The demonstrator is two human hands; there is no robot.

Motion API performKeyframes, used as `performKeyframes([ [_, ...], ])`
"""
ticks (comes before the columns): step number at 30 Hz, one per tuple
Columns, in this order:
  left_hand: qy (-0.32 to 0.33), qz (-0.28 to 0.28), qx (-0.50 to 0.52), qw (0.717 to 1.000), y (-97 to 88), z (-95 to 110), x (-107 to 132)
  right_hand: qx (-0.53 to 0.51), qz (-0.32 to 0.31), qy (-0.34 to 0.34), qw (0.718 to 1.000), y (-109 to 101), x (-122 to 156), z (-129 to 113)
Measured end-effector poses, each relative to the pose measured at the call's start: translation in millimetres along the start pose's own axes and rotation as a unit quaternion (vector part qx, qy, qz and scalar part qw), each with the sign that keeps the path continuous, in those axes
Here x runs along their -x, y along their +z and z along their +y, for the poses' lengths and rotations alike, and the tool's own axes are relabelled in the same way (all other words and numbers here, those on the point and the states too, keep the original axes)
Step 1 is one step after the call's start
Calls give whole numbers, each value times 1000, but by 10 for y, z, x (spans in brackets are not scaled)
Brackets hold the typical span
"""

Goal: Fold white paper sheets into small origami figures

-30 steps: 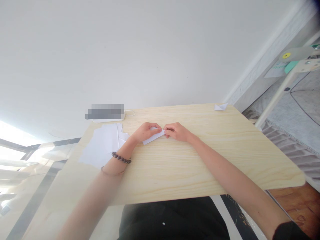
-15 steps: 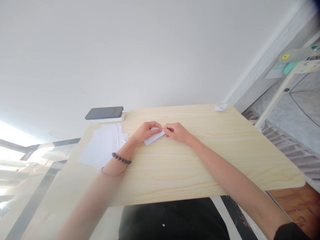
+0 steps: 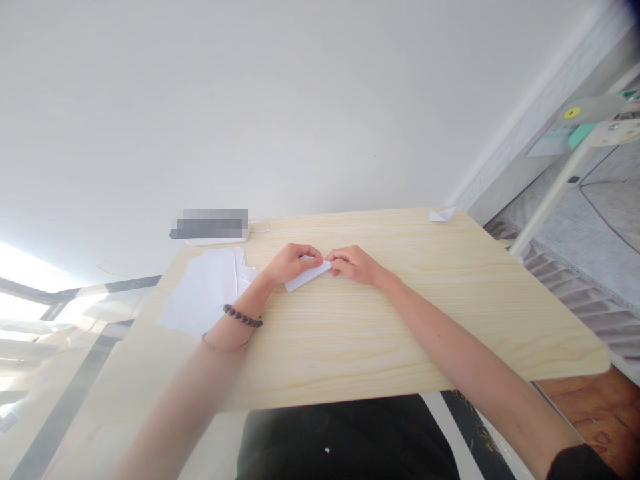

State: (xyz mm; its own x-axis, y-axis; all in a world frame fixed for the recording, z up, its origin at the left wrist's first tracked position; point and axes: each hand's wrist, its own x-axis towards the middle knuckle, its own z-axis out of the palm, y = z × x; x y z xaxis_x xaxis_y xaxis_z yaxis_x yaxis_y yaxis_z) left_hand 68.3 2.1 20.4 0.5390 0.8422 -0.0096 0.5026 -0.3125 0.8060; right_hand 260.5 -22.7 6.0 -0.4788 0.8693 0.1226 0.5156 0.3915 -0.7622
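A small folded strip of white paper (image 3: 306,275) lies on the light wooden table (image 3: 380,333), a little back from its middle. My left hand (image 3: 289,263) curls over the strip's left half, fingers closed and pressing on it. My right hand (image 3: 354,262) pinches the strip's right end with fingertips together. The two hands almost meet above the paper. A dark bead bracelet (image 3: 243,316) sits on my left wrist.
A stack of loose white sheets (image 3: 205,288) lies left of my hands. A blurred dark flat object on a white base (image 3: 210,225) sits at the table's far left edge. A small folded paper piece (image 3: 442,214) rests at the far right corner. The white wall rises behind the table.
The hands have shifted only slightly on the strip; its left end has dropped back a little toward the table. Nothing else moved.
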Motion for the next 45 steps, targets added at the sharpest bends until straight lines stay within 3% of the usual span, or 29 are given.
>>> performKeyframes([
  [7,12,-7,3,1000,7,-25,-16,36,4,-10,999,13,-3,-15],
  [24,17,-3,15,1000,-8,-21,-11,-24,-29,12,999,-24,16,-40],
  [30,24,-11,16,1000,-2,-32,-22,16,-5,-12,1000,2,4,-25],
  [36,7,-13,27,1000,-5,-39,-10,1,-28,-1,1000,-20,9,-25],
  [41,-2,1,32,999,3,-21,1,-6,-4,5,1000,-1,5,-24],
  [45,5,38,50,998,13,-9,-2,23,70,-3,997,31,-13,3],
])
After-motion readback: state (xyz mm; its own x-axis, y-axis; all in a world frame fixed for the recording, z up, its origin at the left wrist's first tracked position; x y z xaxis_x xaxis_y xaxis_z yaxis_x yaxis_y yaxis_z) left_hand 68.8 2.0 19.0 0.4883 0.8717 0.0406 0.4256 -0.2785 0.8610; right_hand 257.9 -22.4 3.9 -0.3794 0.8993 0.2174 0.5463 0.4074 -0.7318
